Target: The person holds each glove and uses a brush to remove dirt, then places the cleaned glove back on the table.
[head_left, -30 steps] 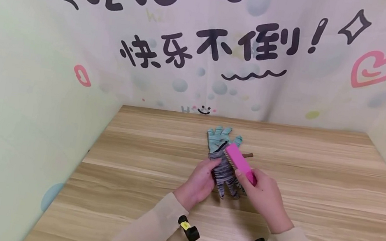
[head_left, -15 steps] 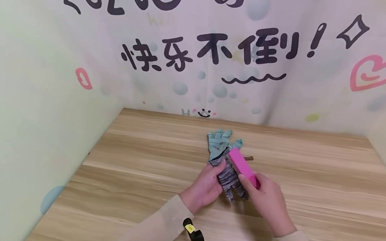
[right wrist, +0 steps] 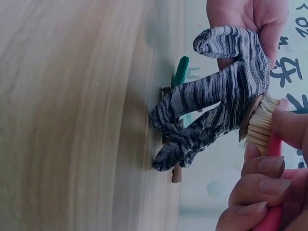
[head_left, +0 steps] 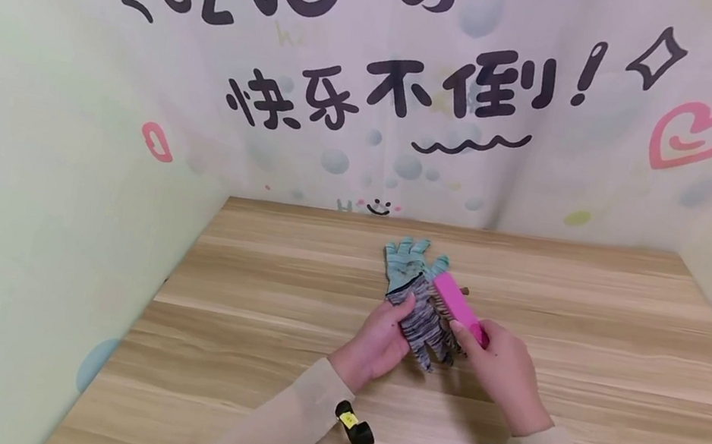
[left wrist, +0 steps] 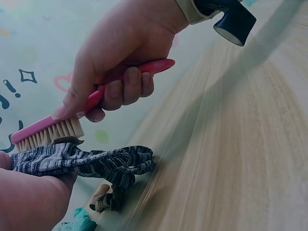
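Note:
A grey-and-black striped knit glove (head_left: 424, 328) hangs in my left hand (head_left: 375, 344), thumb on top near its dark cuff edge, its fingers pointing toward me. My right hand (head_left: 503, 367) grips the handle of a pink brush (head_left: 459, 304). In the left wrist view the pale bristles (left wrist: 50, 136) face down right at the glove, where a brown flap (left wrist: 67, 140) sticks up. The right wrist view shows the glove's striped fingers (right wrist: 187, 96) spread above the table. Beyond it a teal glove (head_left: 403, 263) lies with its fingers pointing away from me.
A brown finger-like piece (head_left: 465, 290) shows on the table behind the brush. The wood-grain table (head_left: 225, 356) extends to both sides and meets a printed cloth backdrop (head_left: 308, 169). Each wrist wears a black camera (head_left: 356, 429).
The brush has slid right and a little toward me, from the glove's cuff to its right side. My left hand and the striped glove have shifted slightly right.

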{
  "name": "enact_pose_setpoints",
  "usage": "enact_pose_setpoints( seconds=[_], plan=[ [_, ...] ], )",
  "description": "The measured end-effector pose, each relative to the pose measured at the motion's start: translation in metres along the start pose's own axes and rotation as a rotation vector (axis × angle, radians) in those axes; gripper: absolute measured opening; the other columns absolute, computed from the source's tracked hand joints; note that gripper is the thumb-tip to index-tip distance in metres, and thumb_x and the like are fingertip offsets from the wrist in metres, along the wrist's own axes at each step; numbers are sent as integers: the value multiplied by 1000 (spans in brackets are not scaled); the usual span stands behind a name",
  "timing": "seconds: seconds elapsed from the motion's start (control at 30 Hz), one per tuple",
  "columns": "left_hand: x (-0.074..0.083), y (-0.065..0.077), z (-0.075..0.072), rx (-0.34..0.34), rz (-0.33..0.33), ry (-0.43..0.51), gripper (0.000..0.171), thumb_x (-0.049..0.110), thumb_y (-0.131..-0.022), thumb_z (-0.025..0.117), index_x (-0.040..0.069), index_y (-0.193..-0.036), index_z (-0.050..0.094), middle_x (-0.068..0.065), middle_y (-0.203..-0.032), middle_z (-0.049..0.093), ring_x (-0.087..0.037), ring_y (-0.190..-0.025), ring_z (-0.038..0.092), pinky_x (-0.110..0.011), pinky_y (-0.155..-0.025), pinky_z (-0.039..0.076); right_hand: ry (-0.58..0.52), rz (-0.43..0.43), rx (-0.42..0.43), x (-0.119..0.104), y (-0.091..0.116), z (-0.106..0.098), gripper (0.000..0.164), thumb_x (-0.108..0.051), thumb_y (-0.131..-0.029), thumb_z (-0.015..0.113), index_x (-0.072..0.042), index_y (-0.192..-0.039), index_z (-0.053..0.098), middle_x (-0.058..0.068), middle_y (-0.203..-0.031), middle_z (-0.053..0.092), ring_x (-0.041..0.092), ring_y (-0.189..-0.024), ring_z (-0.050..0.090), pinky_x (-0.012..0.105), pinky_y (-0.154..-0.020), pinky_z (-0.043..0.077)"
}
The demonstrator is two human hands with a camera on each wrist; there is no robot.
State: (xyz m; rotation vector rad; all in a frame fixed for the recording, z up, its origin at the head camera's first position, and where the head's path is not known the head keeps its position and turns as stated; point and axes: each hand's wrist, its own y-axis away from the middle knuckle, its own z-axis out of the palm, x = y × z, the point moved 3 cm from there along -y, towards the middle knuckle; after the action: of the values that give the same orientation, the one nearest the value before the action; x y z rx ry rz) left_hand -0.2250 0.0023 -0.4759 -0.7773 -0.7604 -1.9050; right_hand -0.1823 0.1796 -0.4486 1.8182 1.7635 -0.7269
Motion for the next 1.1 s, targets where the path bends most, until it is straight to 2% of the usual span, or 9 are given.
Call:
enact_pose_setpoints(
  seconds=[0.27, 0.43, 0.57, 0.77, 0.93, 1.1],
  plan=[
    [5, 3, 0, -44, 4, -42, 51, 35, -108, 41, 10, -152, 38, -14, -150, 52, -27, -139, 51, -42, -122, 38, 15, 21, 19, 7, -2, -4, 53, -55, -102, 50, -8, -78, 53, 3, -64, 49, 16, -57, 43, 26, -47, 36],
    [7, 4, 1, -41, 1, -56, 50, 35, -109, 40, 10, -153, 38, -15, -151, 50, -25, -136, 53, -41, -122, 37, 29, 25, 30, 8, -1, -6, 53, -54, -102, 50, -7, -78, 53, 3, -64, 47, 16, -57, 43, 26, -47, 36],
    [6, 1, -1, -10, 12, -49, 49, 31, -108, 46, 10, -152, 40, -16, -155, 46, -23, -137, 52, -40, -122, 36, 12, 18, 46, 3, 0, -7, 55, -56, -102, 49, -8, -77, 51, 3, -64, 48, 17, -57, 43, 26, -47, 36],
    [3, -4, -4, 55, 67, -52, 46, 24, -106, 53, -1, -144, 47, -16, -146, 55, -23, -133, 55, -38, -120, 40, -21, -18, 35, -12, 0, -4, 54, -56, -101, 51, -5, -84, 57, 4, -66, 51, 17, -58, 45, 27, -47, 39],
    [2, -5, -3, 48, 95, -45, 45, 20, -105, 54, -2, -143, 48, -14, -146, 56, -24, -137, 52, -37, -120, 40, -28, -24, 12, -20, 1, 2, 54, -55, -101, 53, -2, -94, 62, 5, -68, 54, 17, -59, 46, 27, -48, 40],
    [1, -4, -1, 55, 102, -60, 43, 16, -104, 55, 1, -143, 50, -12, -146, 56, -22, -137, 53, -35, -119, 41, -24, -27, 7, -24, 1, 8, 51, -54, -101, 54, -4, -90, 60, 4, -67, 50, 17, -59, 46, 26, -49, 38]
  ],
)
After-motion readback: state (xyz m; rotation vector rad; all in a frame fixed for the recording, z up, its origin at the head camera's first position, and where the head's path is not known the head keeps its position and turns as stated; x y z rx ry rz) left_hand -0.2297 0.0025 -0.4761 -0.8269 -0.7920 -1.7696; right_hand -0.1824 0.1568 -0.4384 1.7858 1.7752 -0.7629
